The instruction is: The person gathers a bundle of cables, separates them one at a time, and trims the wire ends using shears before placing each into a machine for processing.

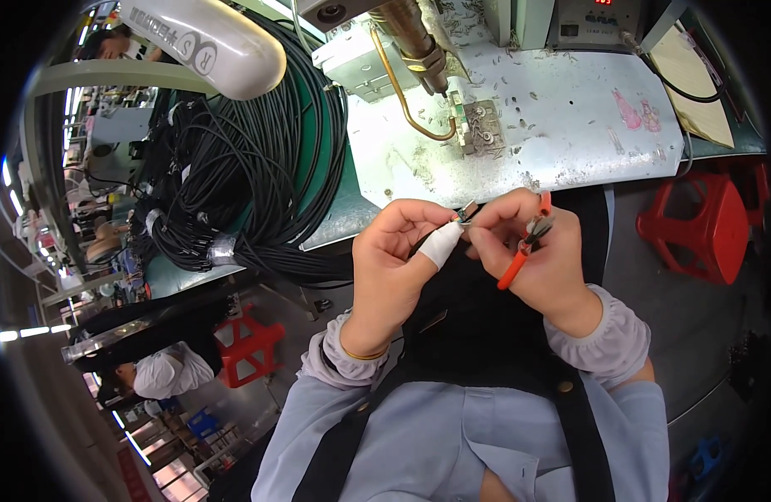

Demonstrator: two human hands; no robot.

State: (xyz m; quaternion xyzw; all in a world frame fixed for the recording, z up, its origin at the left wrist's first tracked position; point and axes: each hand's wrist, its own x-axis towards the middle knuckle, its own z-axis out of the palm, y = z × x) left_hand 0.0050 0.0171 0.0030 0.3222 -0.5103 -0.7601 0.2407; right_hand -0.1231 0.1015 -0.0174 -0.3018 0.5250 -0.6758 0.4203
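Note:
My left hand (385, 272), with white tape (440, 245) around its thumb, pinches a small connector (462, 216) that has a metal end and a bit of green. It is too small to make out fully. My right hand (561, 263) has its thumb and forefinger close to the connector; whether they pinch a wire there, I cannot tell. Tucked in the palm of that hand is a pair of orange-handled cutters (512, 272), partly hidden by the fingers. Both hands are in front of the bench's near edge, above my black apron (452, 335).
Beyond my hands is a pale metal worktop (553, 155) littered with small scraps. A press head (423, 58) stands over a small fixture (483, 125). Coiled black cables (235, 151) lie to the left. Red stools (707, 222) stand at the right. A person (172, 371) sits far left.

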